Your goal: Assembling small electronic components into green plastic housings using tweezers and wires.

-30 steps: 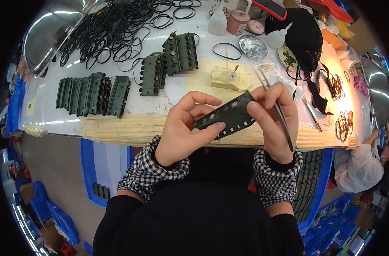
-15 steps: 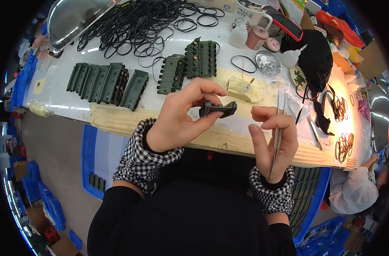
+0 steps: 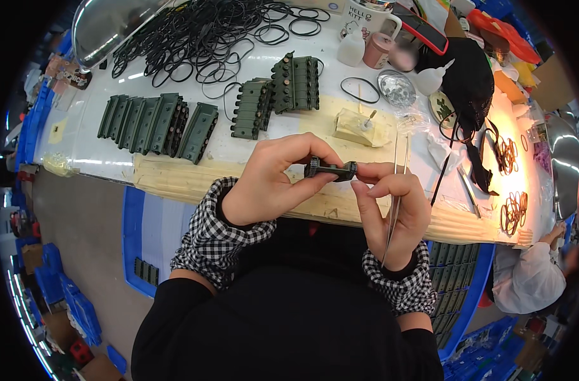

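Between thumb and fingers of my left hand (image 3: 261, 181) is a dark green plastic toy chassis (image 3: 330, 169), with dark ridged pieces at its two ends. My right hand (image 3: 400, 219) has its index fingertip at the right end of this chassis, the thumb slightly apart below. Metal tweezers (image 3: 391, 222) are kept in the same right hand, lying across the palm with their tips pointing away from me. Both hands are above the table's near edge. Similar green chassis pieces stand in a row (image 3: 140, 124) at the left and in a cluster (image 3: 296, 84) beyond my left hand.
A heap of black rubber loops (image 3: 194, 38) lies at the far left. Behind my right hand are a yellow-taped block (image 3: 363, 128), a clear round dish (image 3: 397, 87), squeeze bottles (image 3: 351, 49) and a mug (image 3: 365, 22). Blue trays (image 3: 132, 235) flank me below the table.
My right hand has moved left, bringing its index fingertip to the chassis's right end, tweezers still in hand. My left hand has shifted slightly right and nearer with the chassis.
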`<action>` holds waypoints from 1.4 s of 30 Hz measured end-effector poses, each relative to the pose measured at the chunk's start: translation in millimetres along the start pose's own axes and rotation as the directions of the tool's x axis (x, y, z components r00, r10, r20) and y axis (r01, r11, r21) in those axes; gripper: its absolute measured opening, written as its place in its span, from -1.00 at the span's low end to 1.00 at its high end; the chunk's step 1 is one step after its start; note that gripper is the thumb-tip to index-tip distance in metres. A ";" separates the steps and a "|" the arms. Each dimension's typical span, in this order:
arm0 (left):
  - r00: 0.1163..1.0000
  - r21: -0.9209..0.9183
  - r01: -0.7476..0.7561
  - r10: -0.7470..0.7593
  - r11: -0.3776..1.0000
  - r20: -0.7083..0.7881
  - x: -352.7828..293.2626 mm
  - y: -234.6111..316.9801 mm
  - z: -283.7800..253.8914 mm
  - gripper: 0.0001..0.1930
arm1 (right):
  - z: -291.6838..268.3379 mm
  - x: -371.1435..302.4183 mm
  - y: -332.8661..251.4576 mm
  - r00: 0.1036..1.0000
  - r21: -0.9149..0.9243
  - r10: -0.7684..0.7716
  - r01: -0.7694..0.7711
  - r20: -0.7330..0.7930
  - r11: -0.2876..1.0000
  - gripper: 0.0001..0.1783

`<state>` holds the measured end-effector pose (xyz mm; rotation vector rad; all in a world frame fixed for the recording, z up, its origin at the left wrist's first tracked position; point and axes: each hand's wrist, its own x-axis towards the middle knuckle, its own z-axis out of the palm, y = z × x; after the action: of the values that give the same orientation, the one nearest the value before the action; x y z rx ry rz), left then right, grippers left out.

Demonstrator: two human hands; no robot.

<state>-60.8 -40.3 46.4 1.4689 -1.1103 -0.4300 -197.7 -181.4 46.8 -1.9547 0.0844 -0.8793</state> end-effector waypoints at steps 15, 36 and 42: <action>0.991 -0.347 0.020 -0.065 0.938 -0.118 -8.3 -3.1 26.8 -0.61 | 4.3 7.1 -4.7 0.996 -0.005 -0.060 0.060 -0.059 0.998 -0.73; 0.898 -0.292 -0.103 -0.037 0.951 -0.438 -19.9 -6.9 43.2 -0.75 | -0.2 22.0 -12.1 0.983 -0.167 -0.179 0.185 0.051 0.968 -0.76; 0.875 -0.157 -0.126 0.035 0.980 -0.482 -21.5 -11.6 47.0 -0.72 | 4.7 17.9 -11.2 0.980 -0.191 -0.199 0.198 0.016 0.961 -0.77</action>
<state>-103.8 -50.8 17.3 1.2662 -0.7094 -0.0921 -184.9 -179.0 64.0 -2.1694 -0.0276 -1.0374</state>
